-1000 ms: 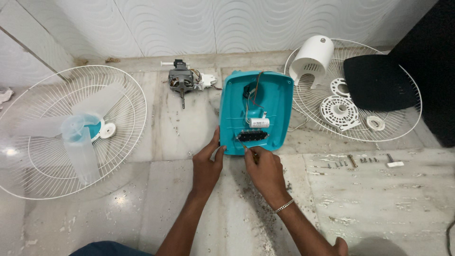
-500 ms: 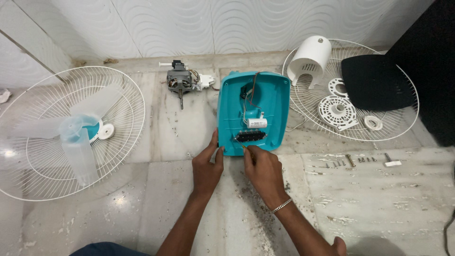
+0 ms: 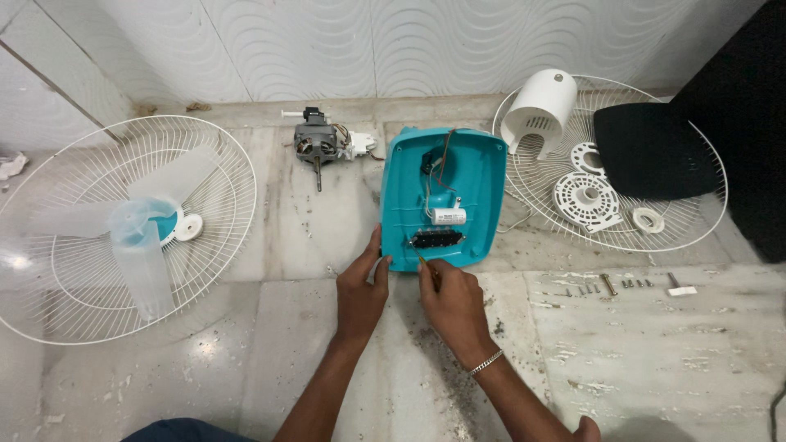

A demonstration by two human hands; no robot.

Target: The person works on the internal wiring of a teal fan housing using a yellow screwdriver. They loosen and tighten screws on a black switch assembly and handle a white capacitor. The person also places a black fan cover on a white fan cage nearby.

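The left hand (image 3: 360, 288) is gripping the near-left corner of the teal base (image 3: 444, 196), thumb lying along its left edge and fingers curled at the near rim. The right hand (image 3: 453, 304) is closed around a thin screwdriver (image 3: 426, 265), its tip pointing up at the near edge of the base, just below the black switch block (image 3: 435, 239). The two hands are sitting side by side, close but not touching.

The base is lying open side up on the marble floor (image 3: 295, 245), in the middle of the scene. Inside it, a small white capacitor (image 3: 449, 216) is resting just beyond the switch block, and wires (image 3: 442, 160) are running from there toward the far end (where exactly they end I cannot tell).

To the far left of the base, a motor (image 3: 317, 143) is lying on the floor, with a white part beside it. Further left, a white wire guard (image 3: 123, 229) is lying flat, holding a clear blade (image 3: 139, 237).

To the right, a second guard (image 3: 614, 164) is carrying a white motor cover (image 3: 540, 110), a black panel (image 3: 651, 151), a round white disc (image 3: 586, 197) and a small ring (image 3: 648, 219). Nearer, a row of screws (image 3: 610, 285) is lying on the floor to the right of the hands.
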